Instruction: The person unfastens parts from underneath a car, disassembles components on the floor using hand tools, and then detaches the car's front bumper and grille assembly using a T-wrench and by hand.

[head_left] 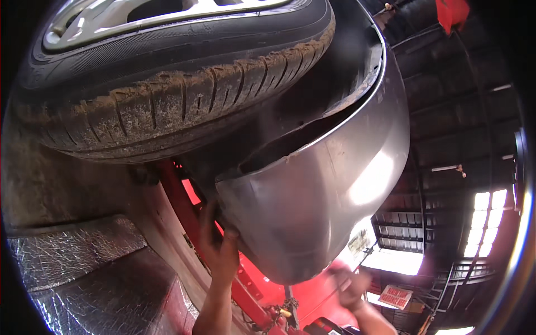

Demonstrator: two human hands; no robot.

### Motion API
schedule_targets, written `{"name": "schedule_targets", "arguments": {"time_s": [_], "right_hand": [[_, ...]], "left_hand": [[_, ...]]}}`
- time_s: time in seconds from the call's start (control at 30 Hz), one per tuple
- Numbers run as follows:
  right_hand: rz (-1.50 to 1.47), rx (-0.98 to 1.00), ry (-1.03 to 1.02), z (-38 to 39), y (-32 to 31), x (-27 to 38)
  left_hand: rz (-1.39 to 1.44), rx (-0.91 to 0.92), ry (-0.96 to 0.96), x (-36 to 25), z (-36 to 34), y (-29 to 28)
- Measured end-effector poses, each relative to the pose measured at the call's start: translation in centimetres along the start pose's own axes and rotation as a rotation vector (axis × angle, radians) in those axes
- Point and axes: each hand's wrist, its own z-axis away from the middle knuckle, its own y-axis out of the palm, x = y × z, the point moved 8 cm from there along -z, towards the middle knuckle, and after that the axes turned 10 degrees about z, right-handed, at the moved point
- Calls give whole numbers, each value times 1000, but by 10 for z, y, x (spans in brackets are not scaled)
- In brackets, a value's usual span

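Note:
A grey car bumper [312, 195] hangs in the middle of the head view, with a gap between its upper edge and the dark wheel well. My left hand [221, 251] is raised to the bumper's lower left corner. Its thumb and a finger point upward and stand apart; the other fingers are partly hidden. Below the bumper's right side is my right hand [349, 287], smeared by motion. A thin, light line shows by its fingers, but what it is I cannot make out. Above the bumper sits a tyre [184, 103] with dried mud on its tread, around a silver wheel rim [139, 25].
Red metal beams [245, 296] run beneath the car. Shiny, foil-like sheeting [72, 257] covers the underside at lower left. A yellow-tipped part [285, 313] and a dark object [324, 326] lie below my hands. A red-and-white sign [396, 297] and bright windows [486, 223] are at right.

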Motion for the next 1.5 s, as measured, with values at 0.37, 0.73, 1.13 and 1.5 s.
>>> {"name": "schedule_targets", "arguments": {"time_s": [0.37, 0.73, 1.13, 1.5], "right_hand": [[93, -782, -10, -119, -158, -65], [219, -649, -155, -165, -236, -29], [497, -736, -383, -268, -293, -14], [433, -555, -170, -257, -296, 15]], "left_hand": [[50, 29, -1, -7, 0, 11], [-79, 0, 161, -33, -2, 19], [-105, -112, 190, -3, 27, 32], [-199, -158, 169, -28, 20, 32]]}}
